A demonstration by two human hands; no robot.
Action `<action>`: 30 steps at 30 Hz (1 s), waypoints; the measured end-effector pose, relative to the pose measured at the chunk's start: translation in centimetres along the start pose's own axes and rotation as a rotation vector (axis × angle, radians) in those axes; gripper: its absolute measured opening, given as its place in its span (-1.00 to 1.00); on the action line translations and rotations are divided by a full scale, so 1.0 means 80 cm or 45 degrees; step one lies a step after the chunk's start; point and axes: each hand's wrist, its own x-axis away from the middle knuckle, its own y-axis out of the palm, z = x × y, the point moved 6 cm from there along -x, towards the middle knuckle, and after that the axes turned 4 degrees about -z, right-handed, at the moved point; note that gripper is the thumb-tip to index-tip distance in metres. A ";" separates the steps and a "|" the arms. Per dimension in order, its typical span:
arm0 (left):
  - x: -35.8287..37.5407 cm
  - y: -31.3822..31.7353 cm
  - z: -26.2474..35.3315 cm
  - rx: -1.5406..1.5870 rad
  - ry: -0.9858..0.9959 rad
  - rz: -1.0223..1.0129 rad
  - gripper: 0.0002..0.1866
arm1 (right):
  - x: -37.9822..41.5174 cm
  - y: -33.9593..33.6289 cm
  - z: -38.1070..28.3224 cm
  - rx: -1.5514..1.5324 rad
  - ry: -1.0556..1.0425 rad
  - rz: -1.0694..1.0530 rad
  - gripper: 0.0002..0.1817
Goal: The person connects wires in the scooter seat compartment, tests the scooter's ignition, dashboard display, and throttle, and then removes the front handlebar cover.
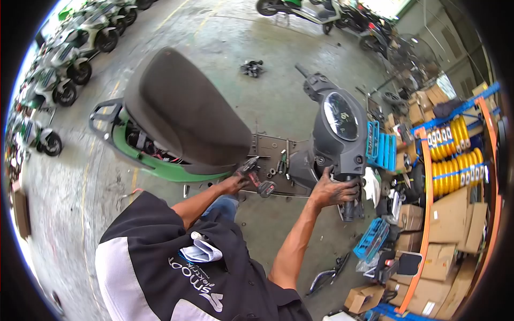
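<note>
In the head view, my left hand (233,184) is closed on a red and black cordless drill (249,168), beside the scooter's footboard (267,147). The drill's battery (266,188) hangs toward the floor side. My right hand (333,190) is wrapped over the near end of the handlebar (349,208), thumb toward the front panel. The scooter's round display (341,116) is lit. Its dark seat (182,107) stands tilted up above the green body panel (160,168). Pliers (282,161), a long thin tool (288,152) and several small parts lie on the footboard.
Orange and blue shelving (424,214) on the right holds yellow coil springs (458,171) and cardboard boxes (450,219). Blue crates (371,239) stand near it. A dark part (252,68) lies on the floor beyond the scooter. Parked scooters (80,72) line the left side.
</note>
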 end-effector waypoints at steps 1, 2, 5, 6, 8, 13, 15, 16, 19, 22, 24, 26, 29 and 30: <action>0.052 0.030 -0.057 -0.022 -0.079 -0.071 -0.50 | 0.003 0.000 0.002 -0.003 -0.009 0.027 0.08; 0.108 0.056 -0.127 -0.079 -0.209 0.050 -0.49 | 0.006 0.002 0.004 -0.017 -0.021 0.036 0.06; 0.320 0.102 -0.309 0.295 -1.087 0.434 -0.48 | 0.008 -0.002 0.003 0.026 0.002 -0.014 0.04; 0.399 0.114 -0.353 0.260 -1.302 0.654 -0.48 | 0.010 -0.002 0.002 0.008 0.000 -0.024 0.04; 0.540 0.144 -0.404 0.557 -1.616 0.992 -0.52 | 0.013 -0.001 0.006 0.017 -0.045 0.013 0.05; 0.721 0.219 -0.422 1.256 -1.424 1.280 -0.51 | 0.016 -0.006 0.006 0.065 -0.134 0.029 0.06; 0.757 0.262 -0.420 1.303 -1.459 1.370 -0.52 | 0.022 -0.022 -0.005 0.098 -0.183 0.058 0.06; 0.765 0.290 -0.422 1.378 -1.478 1.380 -0.53 | 0.024 -0.026 -0.008 0.111 -0.114 -0.001 0.07; 0.758 0.364 -0.408 1.603 -1.525 1.337 -0.54 | 0.028 -0.015 -0.010 0.129 -0.078 -0.033 0.07; 0.717 0.388 -0.369 1.708 -1.541 1.155 -0.56 | 0.032 -0.011 -0.010 0.209 -0.032 -0.024 0.04; 0.688 0.410 -0.400 1.520 -1.324 1.095 -0.61 | 0.031 -0.014 -0.016 0.234 -0.008 -0.046 0.03; 0.664 0.457 -0.484 1.228 -0.931 1.200 -0.65 | 0.041 -0.026 -0.024 0.274 0.034 -0.054 0.02; 0.661 0.413 -0.496 1.241 -0.911 1.257 -0.72 | 0.040 -0.021 -0.022 0.245 -0.001 0.027 0.00; 0.669 0.380 -0.480 1.237 -1.052 1.219 -0.70 | 0.043 -0.026 -0.024 0.235 -0.008 0.002 0.02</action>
